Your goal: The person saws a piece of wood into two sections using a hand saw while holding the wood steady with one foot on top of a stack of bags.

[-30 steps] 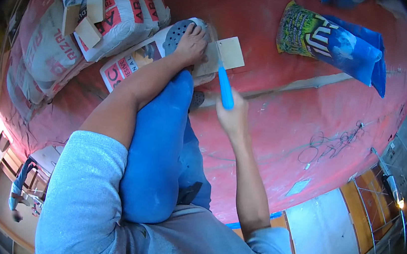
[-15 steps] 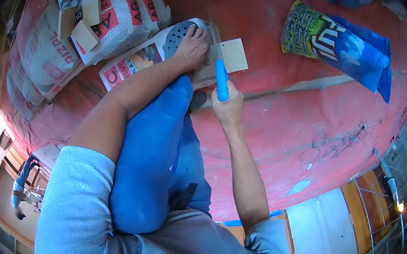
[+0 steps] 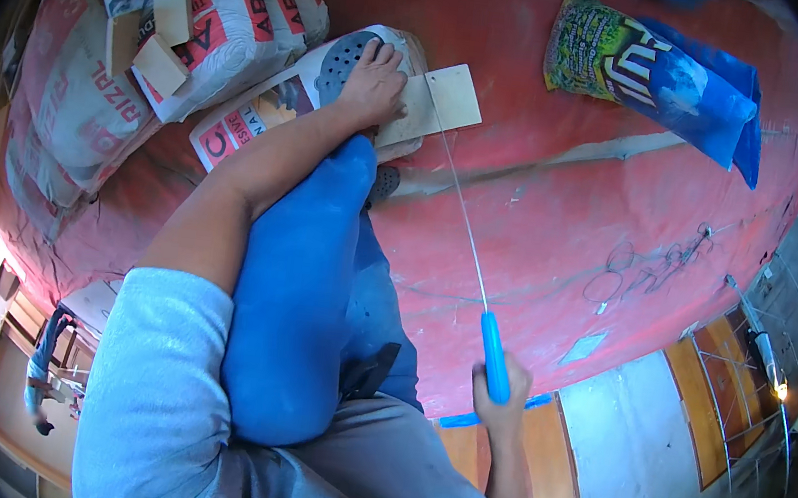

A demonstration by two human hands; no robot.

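Note:
My left hand (image 3: 373,92) lies over the left end of a thin, pale wooden board (image 3: 456,98), its fingers bent and pressed down beside my grey clog (image 3: 340,63). That board rests on a white and red bag (image 3: 233,134), its right end jutting out over the red sheet. In my right hand (image 3: 507,399) is the blue handle of a handsaw (image 3: 492,350), closed around it near my right side. The saw's narrow blade appears edge-on, its far tip at the board. My left thumb is mostly hidden.
Stacked bags (image 3: 216,41) stand at the far left, with several small wood offcuts (image 3: 163,65) on top. A blue and green packet (image 3: 651,71) lies at the far right on the red sheet (image 3: 521,214). Tangled wire (image 3: 658,269) lies nearer. Another person (image 3: 43,371) is at lower left.
My right hand has drawn the saw back toward my body and to the right, exposing the long blade. My left hand stays on the board.

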